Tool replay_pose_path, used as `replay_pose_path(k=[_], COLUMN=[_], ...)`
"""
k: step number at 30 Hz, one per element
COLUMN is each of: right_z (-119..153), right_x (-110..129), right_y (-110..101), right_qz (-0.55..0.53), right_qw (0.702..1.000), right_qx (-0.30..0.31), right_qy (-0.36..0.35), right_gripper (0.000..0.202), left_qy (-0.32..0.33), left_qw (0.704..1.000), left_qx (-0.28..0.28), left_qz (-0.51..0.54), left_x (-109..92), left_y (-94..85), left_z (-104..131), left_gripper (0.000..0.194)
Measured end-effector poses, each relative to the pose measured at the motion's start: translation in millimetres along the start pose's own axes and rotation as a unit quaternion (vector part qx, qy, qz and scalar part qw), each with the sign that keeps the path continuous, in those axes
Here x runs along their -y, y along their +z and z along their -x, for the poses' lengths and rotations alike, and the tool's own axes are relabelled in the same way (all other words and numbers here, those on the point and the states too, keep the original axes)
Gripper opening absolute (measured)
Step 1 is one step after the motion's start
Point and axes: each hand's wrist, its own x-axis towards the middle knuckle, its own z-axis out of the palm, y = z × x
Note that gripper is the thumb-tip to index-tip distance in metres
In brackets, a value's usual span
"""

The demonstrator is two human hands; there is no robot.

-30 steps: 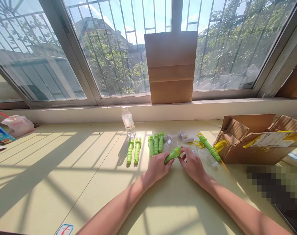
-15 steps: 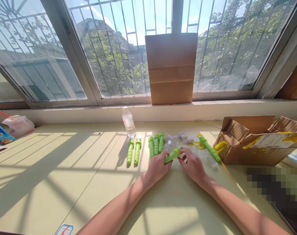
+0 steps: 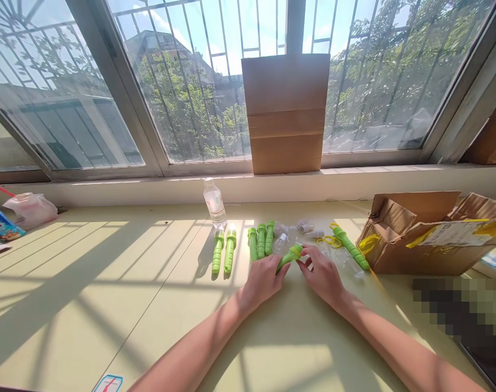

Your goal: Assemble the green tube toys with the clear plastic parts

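My left hand [image 3: 268, 275] is wrapped round a green ribbed plastic tube [image 3: 291, 255], which tilts up to the right with its wider collar end out. At that collar, my right hand [image 3: 320, 271] has its thumb and fingers closed on the edge; any small piece between them is hidden. Just behind my left hand, three similar green tubes [image 3: 261, 240] lie side by side. Two more green tubes with clear tops [image 3: 230, 253] lie to the left. Clear plastic pieces [image 3: 282, 239] are scattered behind my hands. Another green tube [image 3: 351, 247] lies to the right, by yellow loops [image 3: 330, 240].
A water bottle [image 3: 214, 204] stands at the back. An open cardboard box [image 3: 439, 256] is on the right, and a cardboard panel [image 3: 286, 114] leans against the window. A blue packet [image 3: 2, 224] and a pinkish bag [image 3: 31, 209] sit far left on the table [image 3: 109, 305].
The held green tube has turned slightly in my left hand, which now covers more of its lower part. My right hand stays at the collar, nearly still.
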Motion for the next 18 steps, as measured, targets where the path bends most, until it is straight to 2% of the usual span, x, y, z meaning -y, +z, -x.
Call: replay_pose_path(k=[9, 13, 18], right_z=[0.4, -0.5, -1.4], right_x=[0.2, 2.2, 1.6], right_y=[-0.7, -1.2, -1.1], right_qz=[0.056, 0.101, 0.102], right_qw=[0.998, 0.994, 0.994], right_qx=[0.003, -0.017, -0.018], right_qy=[-0.020, -0.024, -0.035], right_gripper=[0.013, 0.015, 0.017], left_qy=[-0.028, -0.049, -0.062], left_qw=[0.999, 0.999, 0.998], left_qx=[0.016, 0.004, -0.002], left_qz=[0.007, 0.007, 0.000], left_x=[-2.0, -1.4, -1.2], left_y=[0.8, 1.6, 1.5], left_z=[-1.8, -3.2, -3.9], left_gripper=[0.036, 0.032, 0.032])
